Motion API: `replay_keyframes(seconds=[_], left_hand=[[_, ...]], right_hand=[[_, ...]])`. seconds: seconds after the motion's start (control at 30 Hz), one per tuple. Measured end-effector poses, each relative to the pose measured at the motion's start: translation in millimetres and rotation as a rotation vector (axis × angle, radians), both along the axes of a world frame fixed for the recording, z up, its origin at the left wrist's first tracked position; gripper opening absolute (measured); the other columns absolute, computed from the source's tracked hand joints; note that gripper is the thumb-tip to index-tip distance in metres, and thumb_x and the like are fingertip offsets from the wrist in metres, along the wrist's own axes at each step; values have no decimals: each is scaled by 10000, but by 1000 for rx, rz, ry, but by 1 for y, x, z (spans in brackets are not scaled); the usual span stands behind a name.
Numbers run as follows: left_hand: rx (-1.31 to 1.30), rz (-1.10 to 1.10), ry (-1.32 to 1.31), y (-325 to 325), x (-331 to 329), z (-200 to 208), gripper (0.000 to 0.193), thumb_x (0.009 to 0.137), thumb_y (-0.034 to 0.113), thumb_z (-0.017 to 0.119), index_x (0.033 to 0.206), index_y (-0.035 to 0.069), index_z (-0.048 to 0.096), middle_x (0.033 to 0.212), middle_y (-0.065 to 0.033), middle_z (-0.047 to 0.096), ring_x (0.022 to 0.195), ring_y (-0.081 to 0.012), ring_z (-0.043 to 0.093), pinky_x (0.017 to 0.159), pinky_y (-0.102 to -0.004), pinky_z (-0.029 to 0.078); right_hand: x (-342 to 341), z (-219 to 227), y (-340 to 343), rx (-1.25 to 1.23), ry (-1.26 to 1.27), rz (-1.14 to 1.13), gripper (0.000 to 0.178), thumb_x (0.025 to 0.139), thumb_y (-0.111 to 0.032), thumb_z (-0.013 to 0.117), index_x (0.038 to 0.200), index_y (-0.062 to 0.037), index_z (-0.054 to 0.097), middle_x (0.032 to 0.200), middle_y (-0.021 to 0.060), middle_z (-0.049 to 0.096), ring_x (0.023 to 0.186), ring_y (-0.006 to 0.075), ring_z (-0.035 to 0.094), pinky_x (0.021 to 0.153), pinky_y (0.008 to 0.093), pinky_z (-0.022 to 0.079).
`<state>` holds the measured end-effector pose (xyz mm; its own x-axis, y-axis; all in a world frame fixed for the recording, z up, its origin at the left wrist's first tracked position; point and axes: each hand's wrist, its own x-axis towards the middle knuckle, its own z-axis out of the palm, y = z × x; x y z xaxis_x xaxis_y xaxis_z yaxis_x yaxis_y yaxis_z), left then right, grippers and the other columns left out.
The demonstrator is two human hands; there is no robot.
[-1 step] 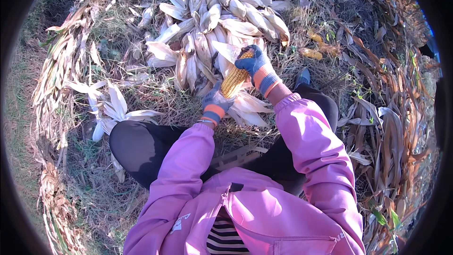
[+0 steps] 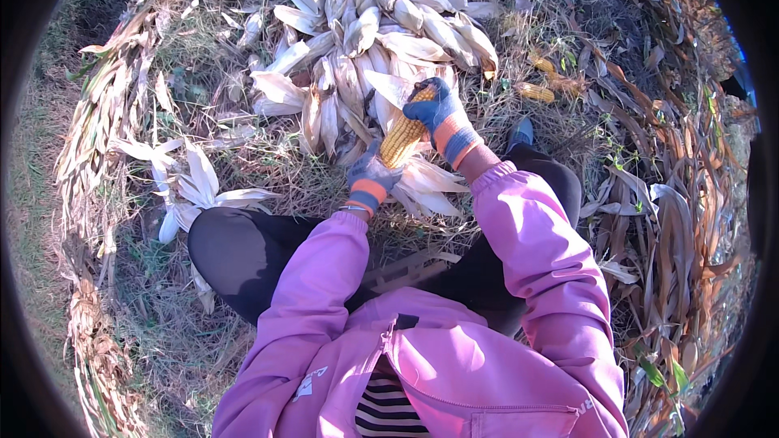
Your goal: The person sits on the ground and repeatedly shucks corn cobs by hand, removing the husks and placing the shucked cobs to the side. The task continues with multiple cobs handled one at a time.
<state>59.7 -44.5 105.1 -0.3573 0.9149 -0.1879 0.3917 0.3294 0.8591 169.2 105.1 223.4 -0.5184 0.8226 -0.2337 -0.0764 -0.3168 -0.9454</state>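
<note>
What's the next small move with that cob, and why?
Probably pull the last husk leaves down off the base. The yellow cob is bare along most of its length, gripped at the top by the right hand and at the bottom by the left hand, with pale husk leaves splayed beside the lower end.

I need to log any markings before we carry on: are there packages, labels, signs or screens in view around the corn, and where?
No packages, signs or screens in view.
Small white printed mark: on the pink jacket's left front, low in the picture, angular, too small to make out.
Another white mark: on the jacket's right side near the lower edge, partly cut off.
</note>
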Motion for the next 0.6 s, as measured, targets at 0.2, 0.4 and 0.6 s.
replay_keyframes(seconds=[0.2,0.4,0.6], left_hand=[[236,86,-631,2,-9,-63,425,931,301,417,1285,67,416,1279,-133,506,1150,-283,492,953,-474,391],[213,97,-438,6,1,-70,427,932,347,409,1254,76,479,1271,-100,519,1144,-288,491,954,-511,369],[98,151,-228,3,5,-33,529,804,294,646,1248,60,478,1223,-109,546,1105,-281,522,936,-402,414]], right_hand=[[-5,0,-14,166,-3,-46,401,643,10,693,997,-38,510,833,53,574,751,159,560,694,292,474],[1,-1,-18,294,-28,-87,367,663,20,667,986,-38,503,819,40,557,736,137,543,682,283,469],[-2,8,-29,345,-32,-143,357,666,15,665,976,-29,493,838,39,538,749,122,517,691,275,459]])
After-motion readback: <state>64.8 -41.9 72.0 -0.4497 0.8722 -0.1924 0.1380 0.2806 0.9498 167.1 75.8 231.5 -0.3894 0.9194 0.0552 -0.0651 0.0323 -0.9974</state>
